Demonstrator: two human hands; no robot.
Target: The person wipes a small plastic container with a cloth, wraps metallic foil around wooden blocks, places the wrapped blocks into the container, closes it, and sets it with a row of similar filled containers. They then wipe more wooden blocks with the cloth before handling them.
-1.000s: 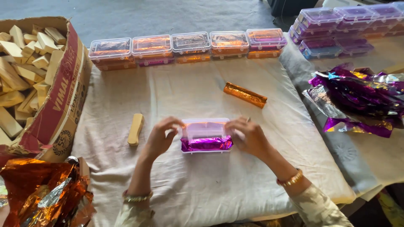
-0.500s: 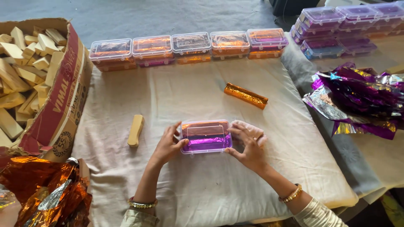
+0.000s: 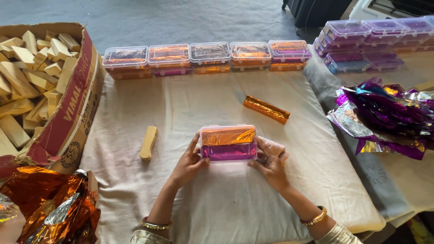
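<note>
Centrally placed: clear plastic lidded box [image 3: 228,143] with orange and purple foil bars inside, resting on the cloth-covered counter [image 3: 226,208].
Left hand [image 3: 190,161]: pressed against the box's left end.
Right hand [image 3: 271,165]: clasped on its right end.
Beside: bare tan wooden block [image 3: 148,143].

A cardboard box [image 3: 72,104] full of pale wooden blocks [image 3: 27,68] stands at the left edge of the cloth-covered worktop [image 3: 226,203]. Crumpled orange foil [image 3: 49,203] lies below it. One bare wooden block [image 3: 148,142] and an orange-wrapped bar [image 3: 266,109] lie apart on the cloth. A row of lidded plastic boxes [image 3: 208,56] lines the far edge; purple foil sheets [image 3: 384,115] are heaped at right.
</note>
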